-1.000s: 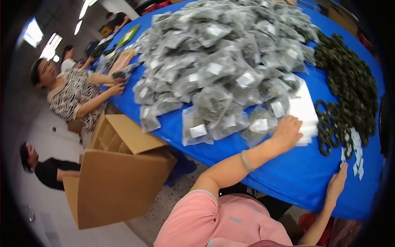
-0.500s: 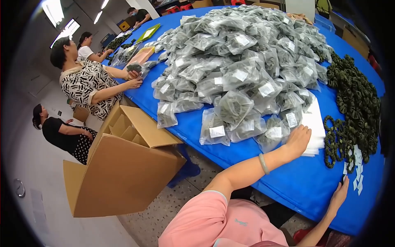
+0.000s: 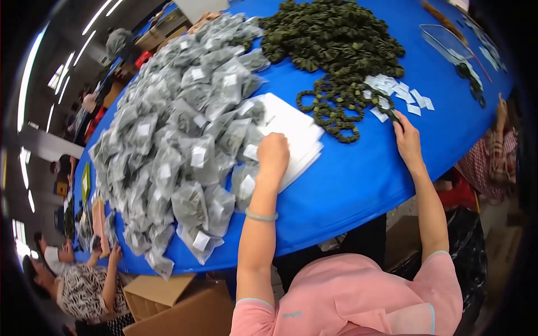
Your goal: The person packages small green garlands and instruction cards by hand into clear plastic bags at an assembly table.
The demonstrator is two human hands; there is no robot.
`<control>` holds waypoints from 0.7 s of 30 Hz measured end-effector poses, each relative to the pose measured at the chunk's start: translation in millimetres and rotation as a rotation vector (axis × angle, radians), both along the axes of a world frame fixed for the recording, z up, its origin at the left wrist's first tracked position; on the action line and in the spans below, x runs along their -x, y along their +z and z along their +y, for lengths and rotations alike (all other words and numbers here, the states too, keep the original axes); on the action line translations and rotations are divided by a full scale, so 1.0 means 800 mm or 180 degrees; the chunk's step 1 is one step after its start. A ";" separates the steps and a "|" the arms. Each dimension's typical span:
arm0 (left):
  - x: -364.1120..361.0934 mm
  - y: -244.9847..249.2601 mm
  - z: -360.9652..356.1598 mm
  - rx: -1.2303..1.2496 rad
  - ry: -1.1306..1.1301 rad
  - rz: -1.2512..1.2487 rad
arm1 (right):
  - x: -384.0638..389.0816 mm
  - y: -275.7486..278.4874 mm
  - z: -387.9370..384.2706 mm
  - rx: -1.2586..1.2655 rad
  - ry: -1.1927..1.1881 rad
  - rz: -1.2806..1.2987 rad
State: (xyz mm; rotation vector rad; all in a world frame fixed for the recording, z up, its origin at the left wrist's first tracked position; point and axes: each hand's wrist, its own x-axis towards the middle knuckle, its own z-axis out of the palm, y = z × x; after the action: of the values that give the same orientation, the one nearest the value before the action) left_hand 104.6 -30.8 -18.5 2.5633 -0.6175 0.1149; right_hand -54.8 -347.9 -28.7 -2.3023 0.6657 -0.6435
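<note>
My left hand is closed over the left edge of a stack of white plastic bags. Its curled fingers hide whatever they grip. Beside it lie filled, labelled clear bags with dark contents, heaped high to the left. My right hand pinches a dark green scrunchie at its fingertips, by the near edge of the loose scrunchies. Small white labels are scattered just beyond that hand, some partly under the scrunchies.
A blue cloth covers the table. Open cardboard boxes stand at the lower left, near a person in a patterned top. A clear tray is at the far right, with another person's arm by the table edge.
The view has swung to the right, bringing more of the scrunchie pile and the labels into sight. My left hand stays by the bag stack, its fingers now more curled.
</note>
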 end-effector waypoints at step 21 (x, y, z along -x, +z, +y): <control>-0.003 0.005 -0.011 -0.0405 -0.0044 -0.0144 | -0.097 0.023 -0.016 -0.3522 0.0852 -0.0901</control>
State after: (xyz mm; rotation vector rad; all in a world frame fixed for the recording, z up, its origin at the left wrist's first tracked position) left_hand 107.1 -39.9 -14.2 2.6848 -0.6796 0.1332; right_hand 23.1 -360.6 -10.1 -1.2066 0.3985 -0.3186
